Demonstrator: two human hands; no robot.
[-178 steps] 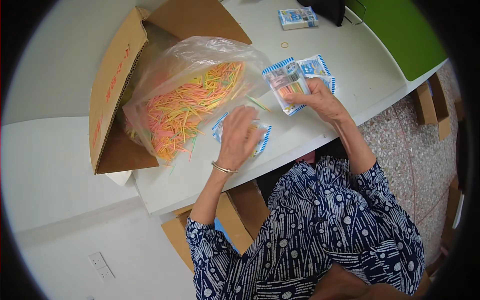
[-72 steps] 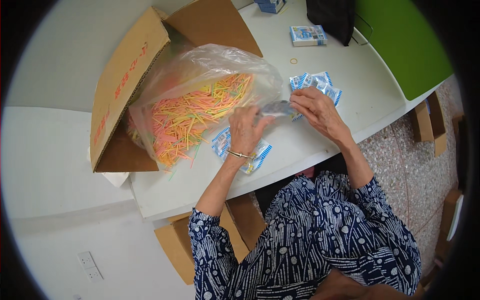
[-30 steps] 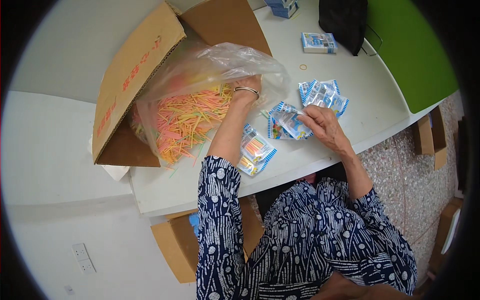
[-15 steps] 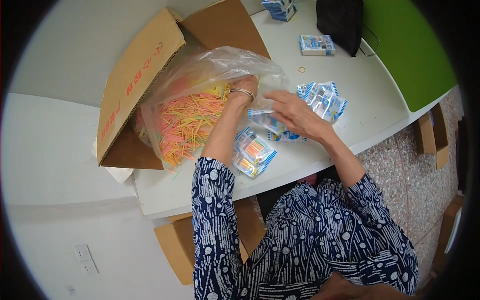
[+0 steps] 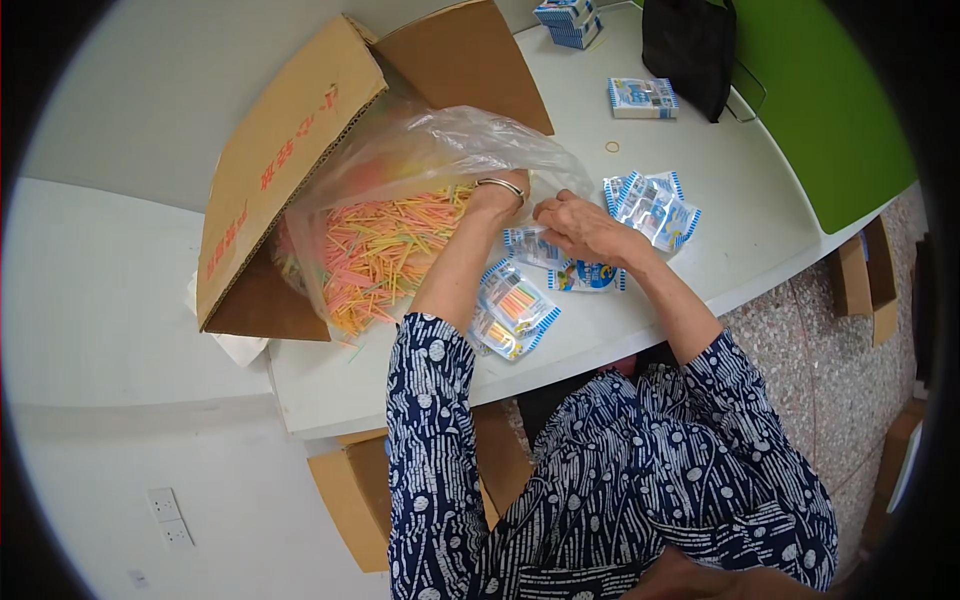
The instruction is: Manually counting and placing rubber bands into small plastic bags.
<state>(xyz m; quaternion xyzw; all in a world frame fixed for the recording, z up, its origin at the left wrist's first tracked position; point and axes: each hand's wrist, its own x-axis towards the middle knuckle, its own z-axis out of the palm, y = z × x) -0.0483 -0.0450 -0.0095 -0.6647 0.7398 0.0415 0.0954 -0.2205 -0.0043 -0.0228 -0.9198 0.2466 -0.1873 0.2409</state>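
A big clear plastic bag point(image 5: 470, 135) bulges out of the cardboard box, full of thin pink, yellow and green sticks point(image 5: 390, 250). My left hand point(image 5: 510, 186), a bangle at its wrist, reaches to the bag's opening; its fingers are hidden. Beside it, my right hand point(image 5: 590, 230) has its fingers bent and drawn together near the bag's edge; what they hold, if anything, cannot be made out. Under the right hand lie a small clear packet point(image 5: 530, 246) and a blue-and-white packet point(image 5: 588, 277). Filled packets with coloured sticks point(image 5: 515, 300) lie nearer me, by my left forearm.
The open cardboard box point(image 5: 270, 170) stands on the white table point(image 5: 725, 180). Several blue-and-white packets point(image 5: 655, 208) lie to the right. Farther back are a rubber band point(image 5: 612, 146), a banded packet stack point(image 5: 643, 98), more stacks point(image 5: 570, 22) and a black bag point(image 5: 688, 50).
My right hand's fingers have gone from stretched out to bent and drawn together. My left hand has shifted slightly right at the bag's opening. The whole view has shifted a little.
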